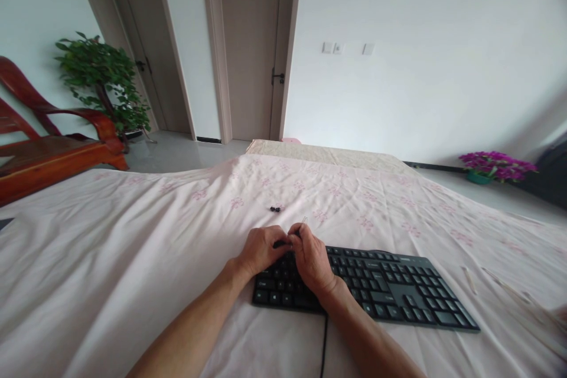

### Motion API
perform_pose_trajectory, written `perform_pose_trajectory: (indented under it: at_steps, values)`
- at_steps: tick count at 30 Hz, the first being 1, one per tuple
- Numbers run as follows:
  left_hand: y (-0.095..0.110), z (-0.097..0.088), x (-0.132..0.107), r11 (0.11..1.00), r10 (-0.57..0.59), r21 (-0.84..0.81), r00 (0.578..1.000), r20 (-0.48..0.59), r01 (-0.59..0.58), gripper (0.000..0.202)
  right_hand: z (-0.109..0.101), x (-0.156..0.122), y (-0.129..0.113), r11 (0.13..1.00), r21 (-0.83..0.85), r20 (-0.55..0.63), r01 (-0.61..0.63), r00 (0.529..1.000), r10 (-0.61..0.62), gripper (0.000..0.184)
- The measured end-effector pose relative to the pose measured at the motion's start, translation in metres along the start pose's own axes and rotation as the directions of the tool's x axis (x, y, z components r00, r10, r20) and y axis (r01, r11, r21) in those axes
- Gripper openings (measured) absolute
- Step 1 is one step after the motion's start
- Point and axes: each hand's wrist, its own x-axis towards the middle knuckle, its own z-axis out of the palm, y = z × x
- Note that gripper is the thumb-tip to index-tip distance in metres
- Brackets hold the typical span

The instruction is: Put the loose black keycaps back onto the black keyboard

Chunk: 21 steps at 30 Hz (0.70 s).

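A black keyboard [376,283] lies on the pink flowered cloth, and both hands are over its left part. My left hand [263,248] is closed, its fingertips brought together beside those of my right hand; whatever they pinch is hidden. My right hand [312,257] is closed too, and a thin bent wire [305,220] sticks up from between its fingers. Just beyond the hands lie small black keycaps [275,209], close together on the cloth. Many keys on the left are covered by the hands.
Cotton swabs [469,280] lie right of the keyboard, some blurred at the frame's edge. A cable [325,345] runs toward me from under the keyboard. The cloth [155,260] has folds. A wooden chair [62,130] and a plant [101,77] stand at left, purple flowers [498,164] at right.
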Motion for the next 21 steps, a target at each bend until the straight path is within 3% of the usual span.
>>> perform_pose_trajectory:
  at_steps: [5, 11, 16, 21]
  values:
    - [0.001, 0.001, -0.003, 0.999, 0.037, -0.027, 0.998, -0.044, -0.038, 0.022, -0.001, -0.004, 0.0, 1.0, -0.003, -0.054, 0.03, 0.998, -0.03, 0.015]
    - [-0.007, 0.004, 0.0, 0.978, 0.013, -0.209, 0.998, -0.063, -0.026, 0.019, -0.003, -0.004, 0.0, 0.998, 0.064, -0.076, -0.011, 0.997, 0.016, 0.015]
    - [-0.017, 0.011, 0.003, 0.898, -0.108, -0.433, 0.993, -0.043, 0.079, 0.022, -0.001, -0.002, 0.004, 0.973, 0.196, -0.137, -0.12, 0.979, 0.148, 0.017]
    - [-0.024, 0.013, 0.013, 0.831, -0.271, -0.529, 0.955, -0.116, 0.172, 0.024, -0.001, 0.002, 0.007, 0.892, 0.416, -0.298, -0.177, 0.9, 0.318, 0.021]
